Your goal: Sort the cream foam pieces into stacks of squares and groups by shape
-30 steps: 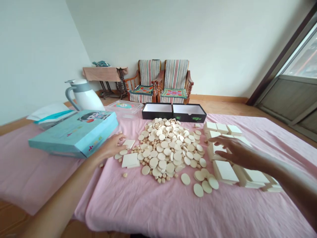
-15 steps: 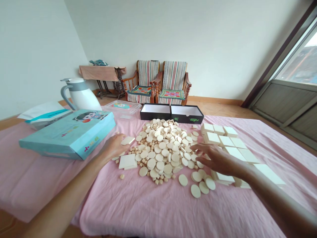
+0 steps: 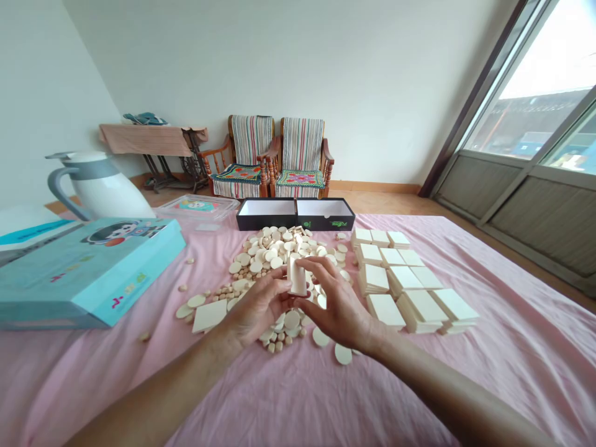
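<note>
Above the near middle of the heap, a small clutch of pale flat pieces (image 3: 298, 284) stands on edge between two hands; count unclear. Left hand (image 3: 261, 304): fingers and thumb closed on its near side, pinching. Right hand (image 3: 342, 307): index fingertip against the top edge, thumb low by the bottom corner, other fingers partly hidden; how firmly they press cannot be told.

Beneath and beyond, the heap of round discs (image 3: 292, 320) lies mixed, small wooden blobs (image 3: 279, 341) along its edges. Left of it, a loose square tile (image 3: 209, 315) lies flat near a few discs.

To the right, square stacks (image 3: 403, 277) stand in four rows of three. Judged from this, ordering of squares looks well advanced; discs and blobs appear unsorted.

Farther out: black box (image 3: 266, 223) open, both compartments showing white insides; blue box (image 3: 93, 267) at left, white jug (image 3: 112, 192) behind it.
</note>
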Tool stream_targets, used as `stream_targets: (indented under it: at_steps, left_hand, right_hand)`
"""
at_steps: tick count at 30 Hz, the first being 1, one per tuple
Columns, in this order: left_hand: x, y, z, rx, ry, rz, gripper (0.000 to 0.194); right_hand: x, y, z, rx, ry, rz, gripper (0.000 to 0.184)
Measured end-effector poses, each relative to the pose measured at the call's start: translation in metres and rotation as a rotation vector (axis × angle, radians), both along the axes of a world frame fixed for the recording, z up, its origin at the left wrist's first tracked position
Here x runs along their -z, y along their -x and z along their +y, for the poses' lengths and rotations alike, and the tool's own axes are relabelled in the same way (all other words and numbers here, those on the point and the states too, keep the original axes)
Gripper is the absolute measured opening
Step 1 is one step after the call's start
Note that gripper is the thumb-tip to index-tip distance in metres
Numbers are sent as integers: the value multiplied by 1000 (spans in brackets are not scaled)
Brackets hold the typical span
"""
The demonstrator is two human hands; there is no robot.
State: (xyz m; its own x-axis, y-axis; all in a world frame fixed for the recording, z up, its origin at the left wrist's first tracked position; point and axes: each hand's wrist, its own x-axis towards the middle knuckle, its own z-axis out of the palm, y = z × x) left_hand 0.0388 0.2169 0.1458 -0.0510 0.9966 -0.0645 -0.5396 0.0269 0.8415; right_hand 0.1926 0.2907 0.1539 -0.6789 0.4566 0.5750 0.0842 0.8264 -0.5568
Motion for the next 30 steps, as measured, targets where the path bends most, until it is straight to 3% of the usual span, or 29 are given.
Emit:
stream_targets:
  at_steps: [6, 10, 15, 18, 22, 25, 30]
  left_hand:
    - [5, -9, 2, 62, 5, -69, 30]
    - [4, -11, 0, 31, 31, 70, 36]
    - [0, 8, -9, 3, 56, 250, 37]
    - [1, 20, -14, -77, 89, 281, 33]
    - [6, 31, -17, -168, 144, 293, 30]
    - [9, 36, -19, -186, 157, 298, 29]
    - [9, 44, -22, -206, 170, 297, 29]
  right_hand:
    - [-3, -15, 5, 2, -19, -35, 54]
    - [-4, -33, 25, 51, -138, -78, 54]
    - [-5, -86, 118, 384, -269, -204, 53]
    - [-3, -118, 176, 539, -205, -509, 48]
    - [0, -139, 210, 450, -62, -785, 52]
    - [2, -142, 214, 343, -31, -822, 54]
    - [4, -145, 219, 316, -23, -836, 55]
